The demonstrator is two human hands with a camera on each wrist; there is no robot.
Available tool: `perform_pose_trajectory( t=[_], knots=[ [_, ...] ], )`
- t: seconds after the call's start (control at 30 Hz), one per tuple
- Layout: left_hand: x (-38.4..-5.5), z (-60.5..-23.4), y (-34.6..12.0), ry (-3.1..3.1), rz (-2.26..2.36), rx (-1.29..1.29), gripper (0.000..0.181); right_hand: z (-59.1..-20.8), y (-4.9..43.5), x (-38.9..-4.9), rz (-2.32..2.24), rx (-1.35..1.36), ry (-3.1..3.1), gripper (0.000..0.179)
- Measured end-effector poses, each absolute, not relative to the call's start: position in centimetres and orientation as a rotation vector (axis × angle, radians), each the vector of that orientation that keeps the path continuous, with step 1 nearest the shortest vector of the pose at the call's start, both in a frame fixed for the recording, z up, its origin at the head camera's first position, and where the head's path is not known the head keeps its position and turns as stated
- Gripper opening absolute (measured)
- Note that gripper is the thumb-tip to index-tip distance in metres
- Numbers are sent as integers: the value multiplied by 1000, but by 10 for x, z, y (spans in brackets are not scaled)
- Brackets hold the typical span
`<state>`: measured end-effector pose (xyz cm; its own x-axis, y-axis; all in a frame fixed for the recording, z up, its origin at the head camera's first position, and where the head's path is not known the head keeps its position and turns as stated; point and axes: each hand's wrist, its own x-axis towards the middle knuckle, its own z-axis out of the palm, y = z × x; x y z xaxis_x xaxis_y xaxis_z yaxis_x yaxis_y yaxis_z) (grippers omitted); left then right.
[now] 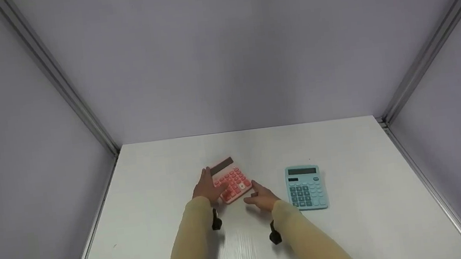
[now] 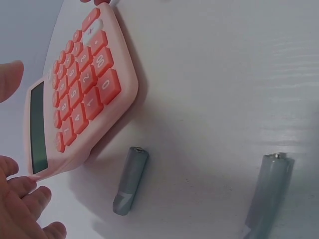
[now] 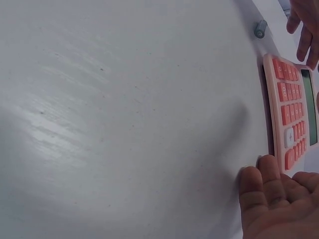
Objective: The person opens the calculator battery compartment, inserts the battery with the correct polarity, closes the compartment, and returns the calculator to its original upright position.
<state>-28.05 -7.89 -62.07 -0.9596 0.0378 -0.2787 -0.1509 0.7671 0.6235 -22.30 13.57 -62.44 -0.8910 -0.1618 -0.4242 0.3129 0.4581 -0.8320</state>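
Observation:
A pink calculator (image 1: 234, 177) with red keys lies slanted on the white table. My left hand (image 1: 207, 188) is at its left edge, fingers beside the rim and thumb extended over the keys. At the lower right corner, my right hand (image 1: 263, 198) has its fingertips right at the rim, the palm turned inward. In the left wrist view, one grey battery (image 2: 130, 180) lies beside the calculator's edge and another battery (image 2: 269, 196) lies farther right. Both are hidden in the head view. The right wrist view shows one battery (image 3: 260, 29) past the calculator.
A light blue calculator (image 1: 306, 187) lies flat to the right of my right hand. The white table (image 1: 153, 173) meets a grey back wall (image 1: 240, 59), with side walls and metal frame rails on the left and right.

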Motion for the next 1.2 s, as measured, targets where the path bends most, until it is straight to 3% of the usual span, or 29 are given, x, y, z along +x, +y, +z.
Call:
perform_pose_trajectory(
  t=[0.37, 0.73, 0.93, 1.2],
  knots=[
    [-279, -614, -71, 2686, 947, -35, 94, -625, 143, -217, -1455, 145, 2269, 79],
    [-283, -637, -57, 2835, 654, 146, 113, -636, 146, -218, -1241, 93, 2485, 85],
    [-280, -634, -49, 2847, 620, 216, 111, -643, 145, -219, -1122, 48, 2591, 73],
    [-278, -639, -49, 2887, 568, 313, 111, -653, 151, -215, -966, 9, 2722, 80]
  ],
)
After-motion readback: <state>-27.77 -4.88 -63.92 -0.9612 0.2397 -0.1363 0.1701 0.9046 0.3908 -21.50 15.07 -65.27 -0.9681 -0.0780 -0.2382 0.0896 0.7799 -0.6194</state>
